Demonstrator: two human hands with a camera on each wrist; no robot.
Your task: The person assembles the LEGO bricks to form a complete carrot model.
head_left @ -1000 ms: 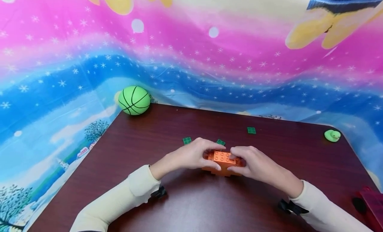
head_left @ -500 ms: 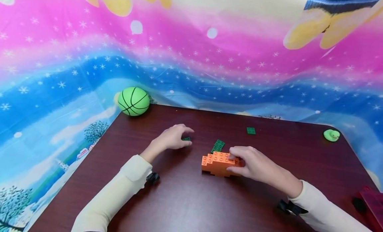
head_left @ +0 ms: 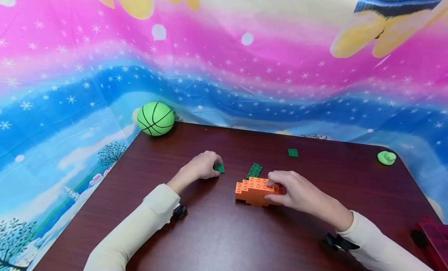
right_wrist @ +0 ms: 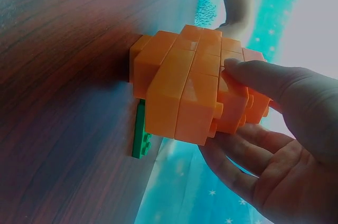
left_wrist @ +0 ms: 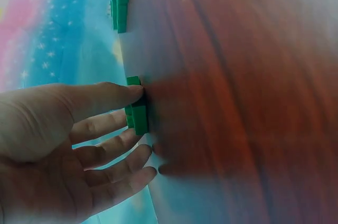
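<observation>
My right hand (head_left: 295, 191) grips the right end of a stepped orange block build (head_left: 258, 191), thumb on the near side and fingers behind. The right wrist view shows the orange build (right_wrist: 182, 84) made of several joined bricks. To its left, my left hand (head_left: 201, 168) pinches a small green building brick (head_left: 219, 168) at the table surface. Up close, the thumb lies on one side of that green brick (left_wrist: 138, 115) and the fingers are behind it. A longer green brick (head_left: 254, 170) lies just behind the orange build.
Another small green brick (head_left: 293, 152) lies farther back on the dark wooden table (head_left: 224, 240). A green ball (head_left: 155, 118) sits at the far left corner, a green rubber duck (head_left: 386, 158) at the far right. A translucent red object (head_left: 434, 240) is at the right edge.
My left hand has let go of the orange build, moved left and taken hold of the small green brick. My right hand stays on the build.
</observation>
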